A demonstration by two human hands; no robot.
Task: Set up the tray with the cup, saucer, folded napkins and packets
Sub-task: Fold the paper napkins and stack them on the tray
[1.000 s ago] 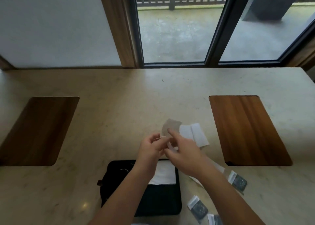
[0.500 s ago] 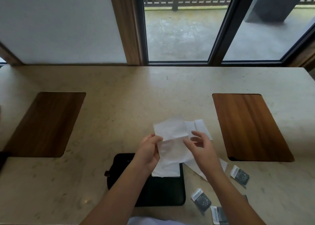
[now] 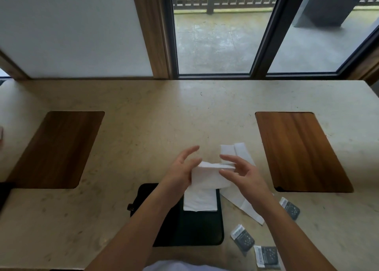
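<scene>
A white napkin (image 3: 209, 176) is held between my left hand (image 3: 180, 171) and my right hand (image 3: 244, 173) just above the far end of the black tray (image 3: 196, 229). Its top edge is doubled over into a fold. Both hands pinch its sides with the other fingers spread. A folded white napkin (image 3: 200, 201) lies on the tray's far end. Another napkin (image 3: 239, 152) lies on the counter beyond my right hand, and a flat one (image 3: 244, 207) lies right of the tray. Three dark packets (image 3: 243, 237) (image 3: 266, 256) (image 3: 290, 207) lie at the near right. No cup or saucer is in view.
The beige stone counter (image 3: 164, 116) has a wooden inset at the left (image 3: 57, 147) and another at the right (image 3: 299, 149). A wall and glass doors stand behind its far edge. A small dark handle (image 3: 130, 207) sticks out of the tray's left side.
The napkin opened out between my hands, then its top got folded over. My hands moved apart to its two sides. The camera tilted down a little.
</scene>
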